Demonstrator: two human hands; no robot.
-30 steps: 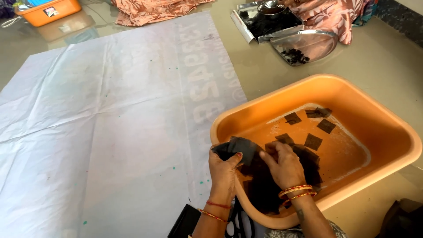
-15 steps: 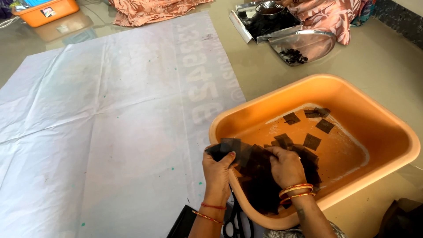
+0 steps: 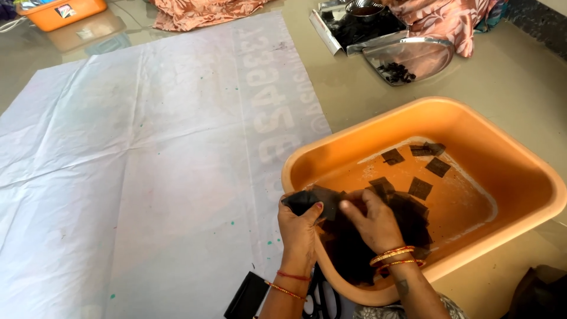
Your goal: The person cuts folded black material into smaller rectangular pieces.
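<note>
A large orange plastic tub [image 3: 520, 171] sits on the floor at the right, with a little liquid and several dark square pieces [image 3: 420, 188] lying in it. My left hand [image 3: 298, 227] is at the tub's near left rim, fingers closed on a stack of the dark squares [image 3: 313, 199]. My right hand [image 3: 372, 221] is just inside the tub beside it, fingertips on the same stack, above a heap of wet dark pieces [image 3: 354, 254].
A wide white plastic sheet [image 3: 136, 177] covers the floor to the left. A steel tray and plate with dark bits [image 3: 398, 59] lie at the top right, next to a person's patterned cloth [image 3: 449, 18]. An orange box [image 3: 62, 12] stands top left. A black object [image 3: 248, 295] lies near my wrist.
Both hands have stayed at the tub's near rim, shifting the stack of dark squares slightly; the right hand's fingers have moved onto the stack.
</note>
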